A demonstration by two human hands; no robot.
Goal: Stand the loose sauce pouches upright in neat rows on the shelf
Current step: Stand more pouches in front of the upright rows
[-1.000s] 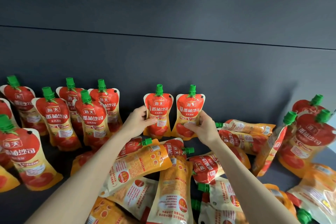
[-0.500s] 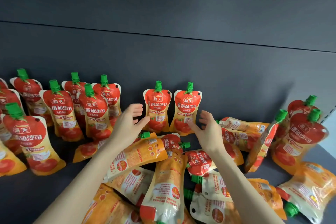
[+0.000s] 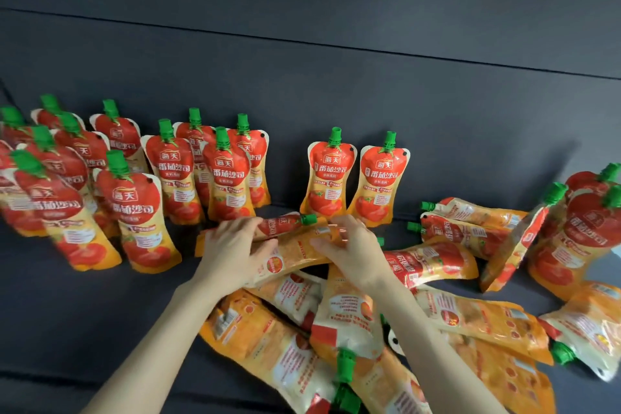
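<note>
**Two hands on the pile of sauce pouches**

Two pouches [image 3: 354, 181] stand up side by side at the back of the dark shelf [image 3: 84, 312]. More standing pouches [image 3: 174, 175] are bunched on the left in rough rows. In the middle and to the right, a heap of loose pouches [image 3: 336, 319] lies flat, one on top of another.

The left hand [image 3: 235, 245] rests on a lying pouch with a green cap [image 3: 289, 223]. Its fingers are spread wide and lie flat, not closed around anything. The right hand [image 3: 349, 245] is on an orange pouch [image 3: 295, 254] just beside it. Its fingers are bent a little, but it is blurry, so I cannot tell if it is holding the pouch.
</note>
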